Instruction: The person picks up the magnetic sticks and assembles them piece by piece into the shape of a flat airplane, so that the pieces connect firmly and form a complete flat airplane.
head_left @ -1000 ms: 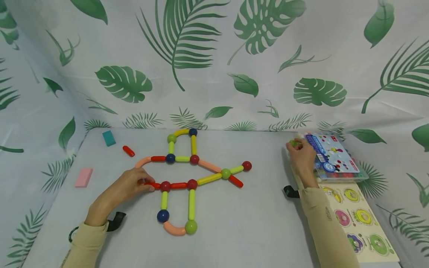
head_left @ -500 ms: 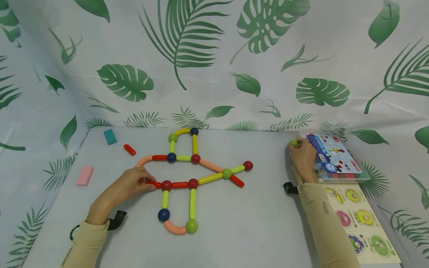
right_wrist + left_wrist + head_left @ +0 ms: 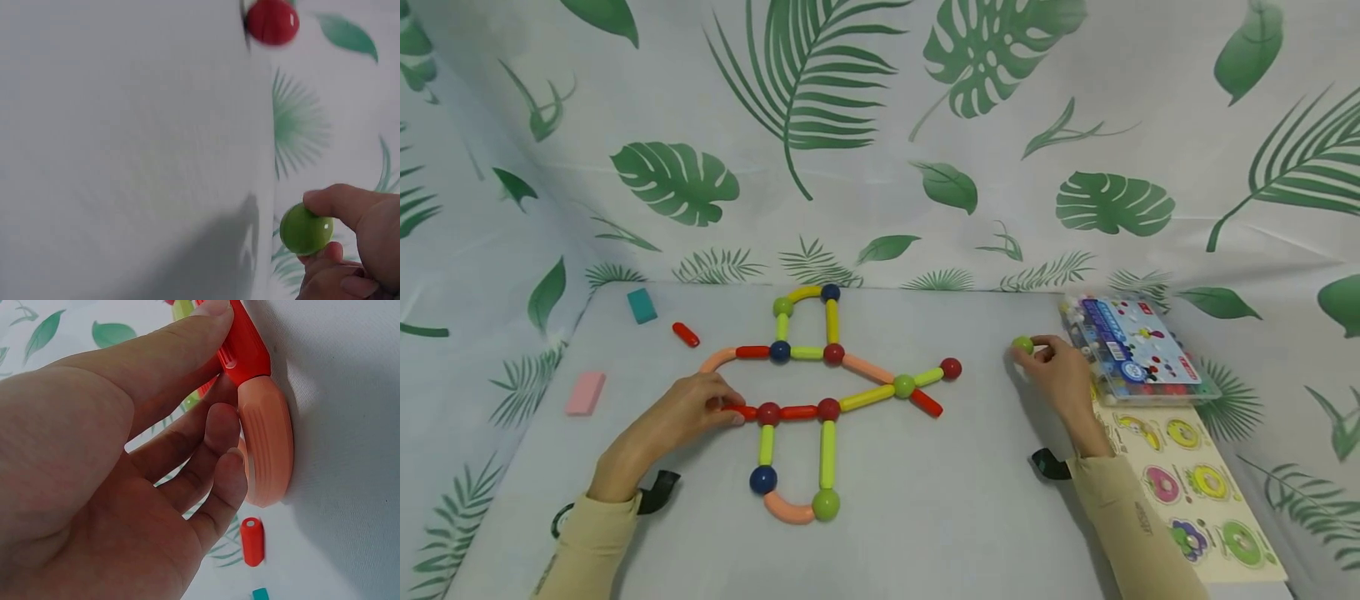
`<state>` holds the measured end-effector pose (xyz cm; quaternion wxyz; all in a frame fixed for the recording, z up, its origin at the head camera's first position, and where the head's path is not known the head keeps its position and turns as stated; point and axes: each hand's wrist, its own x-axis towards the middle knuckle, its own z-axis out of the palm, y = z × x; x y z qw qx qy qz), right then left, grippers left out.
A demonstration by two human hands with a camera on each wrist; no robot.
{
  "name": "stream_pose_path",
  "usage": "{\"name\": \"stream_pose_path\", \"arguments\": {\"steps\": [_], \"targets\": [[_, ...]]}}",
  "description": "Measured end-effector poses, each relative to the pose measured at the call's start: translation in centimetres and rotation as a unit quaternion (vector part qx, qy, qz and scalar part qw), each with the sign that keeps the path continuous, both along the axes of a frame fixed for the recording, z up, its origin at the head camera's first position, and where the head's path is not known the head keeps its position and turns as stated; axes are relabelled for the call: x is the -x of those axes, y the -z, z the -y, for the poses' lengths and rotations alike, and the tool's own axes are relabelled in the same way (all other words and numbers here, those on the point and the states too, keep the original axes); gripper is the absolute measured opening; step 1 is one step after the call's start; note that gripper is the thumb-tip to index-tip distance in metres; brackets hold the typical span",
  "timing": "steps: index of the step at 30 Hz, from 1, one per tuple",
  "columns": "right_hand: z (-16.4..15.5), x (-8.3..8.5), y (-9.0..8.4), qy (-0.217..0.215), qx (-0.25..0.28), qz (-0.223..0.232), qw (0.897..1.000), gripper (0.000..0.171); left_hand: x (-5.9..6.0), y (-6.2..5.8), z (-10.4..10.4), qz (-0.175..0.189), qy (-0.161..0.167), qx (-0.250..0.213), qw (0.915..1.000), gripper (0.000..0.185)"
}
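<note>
A flat figure of coloured rods and balls [image 3: 829, 408] lies in the middle of the grey table [image 3: 925, 500]. My left hand [image 3: 688, 412] rests on the table and pinches the figure's left red rod [image 3: 244, 347], which joins a curved peach piece [image 3: 269, 447]. My right hand [image 3: 1060, 375] pinches a green ball [image 3: 1022, 344] [image 3: 305, 229] above the table, right of the figure's red end ball [image 3: 951, 367] [image 3: 272, 20] and left of the toy box [image 3: 1138, 350].
A loose red rod [image 3: 686, 334], a teal block [image 3: 642, 305] and a pink block [image 3: 585, 392] lie at the table's left. A wooden peg puzzle board [image 3: 1202, 492] lies under the toy box on the right. A leaf-print cloth backs the table.
My right hand has come away from the toy box with the green ball, moving left and nearer toward the figure. My left hand has stayed on the red rod.
</note>
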<state>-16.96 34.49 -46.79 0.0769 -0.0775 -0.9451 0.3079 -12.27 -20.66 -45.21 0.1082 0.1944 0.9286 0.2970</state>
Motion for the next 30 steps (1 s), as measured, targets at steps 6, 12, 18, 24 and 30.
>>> {"name": "stream_pose_path", "arguments": {"steps": [6,12,18,24,30], "targets": [[3.0,-3.7,0.7,-0.095,0.017,-0.001,0.995,0.042,0.2,0.1,0.0,0.004,0.0,0.008,1.0,0.021],[5.5,-6.7,1.2,-0.165,0.037,0.022,0.985,0.036,0.2,0.2,0.1,-0.008,0.004,0.008,0.9999,0.02],[6.6,-7.5,1.9,-0.195,0.045,0.025,0.979,0.036,0.1,0.2,0.1,-0.007,0.003,0.006,1.0,0.02],[7.3,-7.4,2.3,-0.2,0.05,0.021,0.978,0.037,0.1,0.3,0.1,-0.01,0.007,-0.001,0.9999,0.019],[7.5,-7.0,2.2,-0.2,0.055,0.013,0.978,0.038,0.1,0.4,0.2,-0.018,0.01,0.001,0.9998,0.018]]}}
